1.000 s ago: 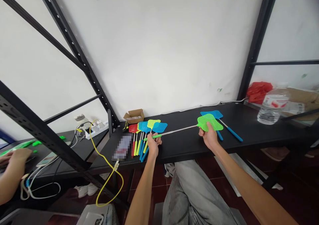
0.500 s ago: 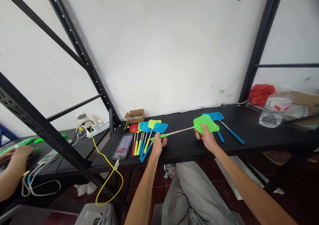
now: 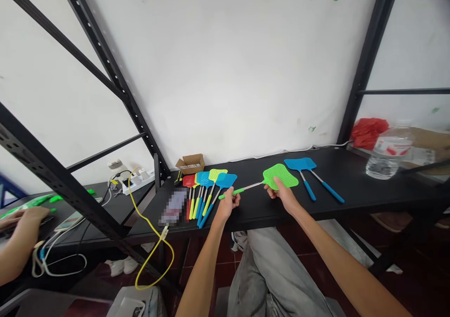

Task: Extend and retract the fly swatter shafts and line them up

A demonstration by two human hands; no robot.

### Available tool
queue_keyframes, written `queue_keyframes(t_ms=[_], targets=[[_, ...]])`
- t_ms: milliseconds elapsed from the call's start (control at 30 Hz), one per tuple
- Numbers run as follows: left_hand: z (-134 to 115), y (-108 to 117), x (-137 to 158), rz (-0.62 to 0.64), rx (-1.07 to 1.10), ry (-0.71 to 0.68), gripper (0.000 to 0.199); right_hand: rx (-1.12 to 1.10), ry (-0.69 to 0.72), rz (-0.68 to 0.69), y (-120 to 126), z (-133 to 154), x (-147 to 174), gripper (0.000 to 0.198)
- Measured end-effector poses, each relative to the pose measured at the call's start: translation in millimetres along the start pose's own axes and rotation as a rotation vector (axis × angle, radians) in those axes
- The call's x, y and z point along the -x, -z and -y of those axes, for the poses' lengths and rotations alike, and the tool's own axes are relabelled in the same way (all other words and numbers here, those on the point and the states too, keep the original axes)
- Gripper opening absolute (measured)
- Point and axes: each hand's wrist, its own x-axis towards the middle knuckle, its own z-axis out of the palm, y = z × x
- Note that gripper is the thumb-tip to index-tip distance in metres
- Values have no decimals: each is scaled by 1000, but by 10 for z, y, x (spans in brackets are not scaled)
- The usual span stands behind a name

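Observation:
Between my hands, above the black table, is a green fly swatter [image 3: 283, 176] with a metal rod. My left hand [image 3: 228, 205] is closed around its green handle. My right hand [image 3: 281, 194] pinches the perforated head near where the rod joins it. To the left lies a row of several swatters: a red one [image 3: 189, 181], yellow ones [image 3: 218, 173] and blue ones [image 3: 227, 181], handles toward me. On the right, two blue swatters [image 3: 297, 164] lie with their heads overlapping.
A small cardboard box [image 3: 191, 164] stands by the wall, a blurred flat rectangular object [image 3: 174, 207] at the table's left end. A yellow cable [image 3: 144, 216] hangs there. A water bottle [image 3: 390, 153] and red bag [image 3: 369, 133] are right. At far left works another person's hand [image 3: 31, 216].
My hands have come closer together, and the swatter's visible rod is shorter. The green head has moved left, uncovering the two blue swatters on the right.

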Motion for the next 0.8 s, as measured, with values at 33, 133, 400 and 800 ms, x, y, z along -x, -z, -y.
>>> queue_keyframes(t_ms=[33, 133, 400, 800], targets=[[-8, 5, 4, -21, 9, 0, 51, -31, 10, -28, 7, 11, 0, 47], [2, 40, 6, -148, 92, -38, 41, -190, 45, -159, 25, 42, -11, 36], [61, 32, -25, -6, -122, -48, 35, -180, 77, -210, 42, 46, -22, 37], [-13, -97, 20, 100, -320, -41, 27, 606, 37, 239, -366, 29, 105, 20]])
